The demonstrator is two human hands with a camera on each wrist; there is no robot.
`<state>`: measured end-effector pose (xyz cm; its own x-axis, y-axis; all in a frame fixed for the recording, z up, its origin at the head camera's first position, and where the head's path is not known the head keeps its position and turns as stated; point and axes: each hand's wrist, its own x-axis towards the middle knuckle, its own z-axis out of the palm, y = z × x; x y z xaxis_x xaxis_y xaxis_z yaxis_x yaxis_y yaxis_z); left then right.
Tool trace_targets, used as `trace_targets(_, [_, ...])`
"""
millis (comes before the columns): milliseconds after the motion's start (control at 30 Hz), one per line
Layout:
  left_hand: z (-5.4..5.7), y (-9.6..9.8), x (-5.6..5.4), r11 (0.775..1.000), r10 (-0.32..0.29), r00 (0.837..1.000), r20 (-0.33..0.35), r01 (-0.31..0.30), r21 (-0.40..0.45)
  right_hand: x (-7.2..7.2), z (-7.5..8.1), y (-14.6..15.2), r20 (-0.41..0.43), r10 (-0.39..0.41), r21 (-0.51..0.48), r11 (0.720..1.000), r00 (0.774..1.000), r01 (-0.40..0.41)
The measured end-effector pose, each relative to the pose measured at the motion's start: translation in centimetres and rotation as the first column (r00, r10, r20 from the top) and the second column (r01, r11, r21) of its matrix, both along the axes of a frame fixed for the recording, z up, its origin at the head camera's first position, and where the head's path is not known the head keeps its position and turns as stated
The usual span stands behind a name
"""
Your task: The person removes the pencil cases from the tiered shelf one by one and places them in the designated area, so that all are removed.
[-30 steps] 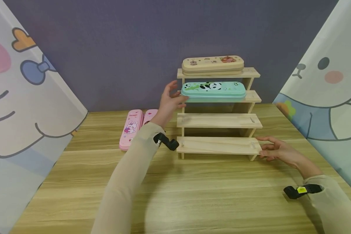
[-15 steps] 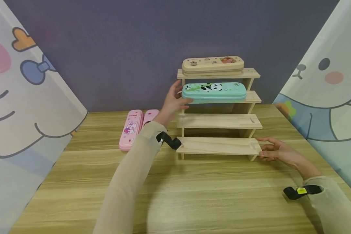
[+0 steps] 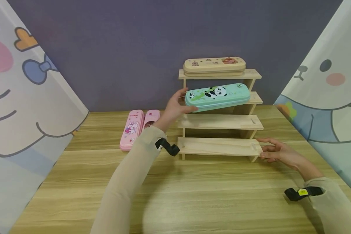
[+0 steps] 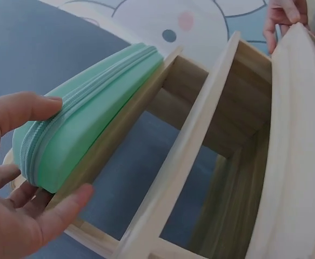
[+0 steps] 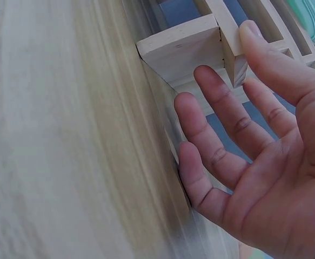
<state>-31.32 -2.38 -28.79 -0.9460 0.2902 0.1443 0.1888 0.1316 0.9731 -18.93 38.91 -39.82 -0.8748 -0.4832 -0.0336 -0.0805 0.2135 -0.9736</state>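
A mint-green zip pencil case [image 3: 217,97] with pandas on its lid slants across the second shelf from the top, its left end lower and nearer. My left hand [image 3: 174,109] grips that left end. In the left wrist view the thumb presses the zip [image 4: 54,121] while other fingers curl beneath. The wooden shelf rack [image 3: 220,146] is stepped. Its lowest board's right end is held by my right hand [image 3: 282,154], the thumb and index finger on the board's corner. The remaining right fingers [image 5: 200,121] are spread below the board, touching nothing visible.
A cream pencil case [image 3: 214,66] lies on the top shelf. Two pink pencil cases, one with a rabbit [image 3: 131,130] and one partly behind my left arm [image 3: 151,117], lie on the wood-grain table [image 3: 222,195]. A dark wall [image 3: 119,48] rises behind the rack.
My left hand has taken hold of the green pencil case and pulled its left end down and toward me, so it now slants. My right hand stays at the rack's corner.
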Motion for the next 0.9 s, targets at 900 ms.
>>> trace_targets(900, [-2.1,0.8,3.3,0.997,0.052,0.99,-0.131,-0.043,0.068,-0.1,-0.1,-0.1,0.014,-0.009,-0.011,1.0,1.0,0.009])
